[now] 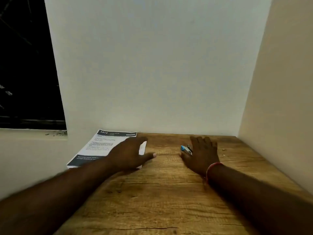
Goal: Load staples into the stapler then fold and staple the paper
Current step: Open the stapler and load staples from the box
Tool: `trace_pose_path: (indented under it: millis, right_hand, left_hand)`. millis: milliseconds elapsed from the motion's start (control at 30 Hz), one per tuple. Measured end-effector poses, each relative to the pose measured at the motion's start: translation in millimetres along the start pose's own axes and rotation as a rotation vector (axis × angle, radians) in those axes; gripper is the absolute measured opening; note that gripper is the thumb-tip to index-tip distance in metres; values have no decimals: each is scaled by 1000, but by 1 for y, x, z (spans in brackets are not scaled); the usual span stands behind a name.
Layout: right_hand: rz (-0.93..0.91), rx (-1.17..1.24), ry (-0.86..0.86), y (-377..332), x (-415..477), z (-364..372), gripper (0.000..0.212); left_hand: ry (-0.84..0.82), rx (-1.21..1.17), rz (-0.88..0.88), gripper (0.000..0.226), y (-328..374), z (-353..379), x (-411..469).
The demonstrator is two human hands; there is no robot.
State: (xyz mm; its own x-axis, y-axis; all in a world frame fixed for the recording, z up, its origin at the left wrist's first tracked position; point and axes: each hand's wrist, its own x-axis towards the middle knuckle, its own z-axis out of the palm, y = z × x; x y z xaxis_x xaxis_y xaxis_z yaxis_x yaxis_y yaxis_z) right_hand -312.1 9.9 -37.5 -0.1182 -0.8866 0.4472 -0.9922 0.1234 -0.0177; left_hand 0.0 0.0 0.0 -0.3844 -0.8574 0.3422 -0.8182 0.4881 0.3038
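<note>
Subject of record: a small stapler with a blue end and bare metal body [186,149], lying on the brown wood-grain table [160,192] near its far edge. Only the stapler's upper part is showing. The rest is sitting behind the right hand [203,155], and motion blur is hiding whether it is open or loaded.

The right hand is lying just beside the stapler on its right, palm down, its fingers [206,141] straight and spread apart. The stapler is sitting in the gap between forefinger and thumb. Whether either is touching it cannot be told. A red thread band [213,168] is circling that wrist, nearer the camera than the stapler.

Well to the left of the stapler, a stack of white printed paper with dark header and footer bands [100,146] is lying flat and unfolded. Only the number "3414" is reading clearly; the remaining print is too blurred. The left hand [128,155] is resting palm down over the stack's stapler-side portion and covering it, its fingers [135,140] straight, thumb stretching toward the stapler.

Small specks [223,150] are lying beyond the right hand, too small to identify. Both forearms are running out of frame.
</note>
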Motion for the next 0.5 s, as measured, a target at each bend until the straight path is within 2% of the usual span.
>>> trace_pose_path:
  millis: [67,200,333,500]
  right_hand:
    - [67,4,3,0,8,1,75]
    - [45,150,12,-10,18,5,58]
    - [58,401,10,-7,22,12,62]
    - [-88,592,69,-29,5,13,65]
  left_hand:
    - [35,-7,-27,83,-1,-2,14]
    - [124,-92,-31,64,1,13,24]
    - [110,-186,-30,64,-1,27,16]
    - [142,-501,-83,57,7,35,15]
